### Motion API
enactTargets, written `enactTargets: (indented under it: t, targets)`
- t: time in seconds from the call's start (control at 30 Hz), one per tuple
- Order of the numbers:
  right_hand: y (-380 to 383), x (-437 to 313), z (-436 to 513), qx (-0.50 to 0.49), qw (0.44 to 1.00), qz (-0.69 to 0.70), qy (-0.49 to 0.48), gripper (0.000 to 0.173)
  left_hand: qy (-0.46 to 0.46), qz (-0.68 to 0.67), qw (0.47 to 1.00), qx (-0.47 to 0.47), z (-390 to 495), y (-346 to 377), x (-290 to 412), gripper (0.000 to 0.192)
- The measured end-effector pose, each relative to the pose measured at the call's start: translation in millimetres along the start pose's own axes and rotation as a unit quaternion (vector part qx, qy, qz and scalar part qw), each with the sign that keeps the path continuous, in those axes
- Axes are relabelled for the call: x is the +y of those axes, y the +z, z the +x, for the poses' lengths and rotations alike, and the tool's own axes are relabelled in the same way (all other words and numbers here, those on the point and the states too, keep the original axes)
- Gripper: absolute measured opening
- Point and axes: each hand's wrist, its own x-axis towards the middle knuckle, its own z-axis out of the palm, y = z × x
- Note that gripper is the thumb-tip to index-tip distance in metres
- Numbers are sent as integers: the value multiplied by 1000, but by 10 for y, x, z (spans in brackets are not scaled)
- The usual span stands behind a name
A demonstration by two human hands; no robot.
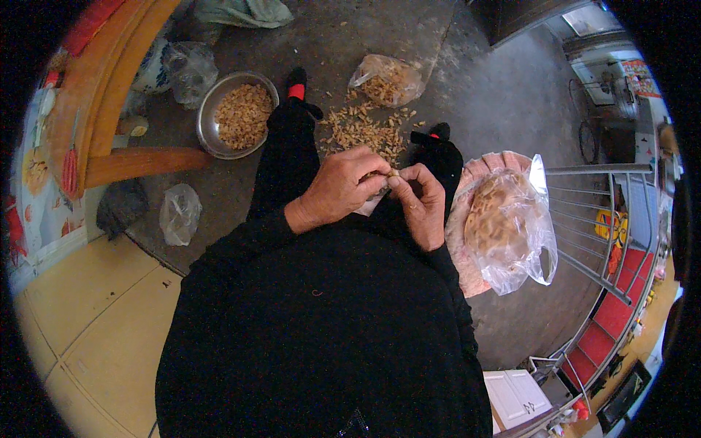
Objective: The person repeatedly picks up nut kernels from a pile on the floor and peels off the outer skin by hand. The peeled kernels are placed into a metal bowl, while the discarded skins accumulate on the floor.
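Observation:
Before my lap, my left hand (345,189) and my right hand (424,205) meet at the fingertips. Between them they pinch a small tan piece (392,173), apparently a peanut; the fingers cover most of it. Beyond the hands, a loose heap of what look like peanut shells (364,130) lies on the floor between my feet. A metal basin (206,127) left of my left leg holds many light brown pieces, seemingly peanut kernels (242,116). To my right, a clear plastic bag (506,230) full of what seem to be unshelled peanuts rests on a pink padded cloth (465,268).
Past the heap sits another clear bag (388,81) with tan pieces in it. A wooden furniture leg (148,166) reaches towards the basin. Crumpled plastic bags (181,214) lie at the left. A metal rack (594,219) stands beyond the pink cloth.

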Motion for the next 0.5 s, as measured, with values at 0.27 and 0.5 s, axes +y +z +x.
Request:
enactTargets:
  t: [0.27,0.5]
  targets:
    - [16,-76,-11,4,990,-127,-69,13,51,8,999,-8,4,36,-102,12]
    - [-26,-147,-33,-58,982,-160,-81,12,-75,-72,986,-131,25,-108,-37,12]
